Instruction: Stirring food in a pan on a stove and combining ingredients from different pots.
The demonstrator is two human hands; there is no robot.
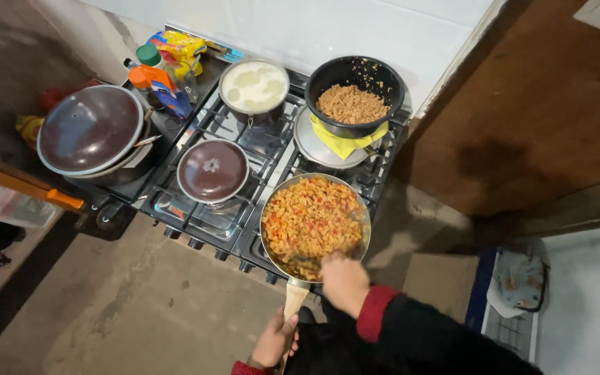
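orange-yellow chopped food with red bits fills the frying pan [314, 223], which sits on the front right burner of the gas stove [196, 215]. the left hand [274, 340] is wrapped around the pan's pale wooden handle [294, 298] just below the rim. the right hand [344, 281], in a red cuff and dark sleeve, is closed on a utensil at the pan's near edge; its tip is hard to make out. behind stand a black bowl [353, 94] of brown crumbs, a pot of white liquid [254, 87] and a brown-lidded pot [212, 171].
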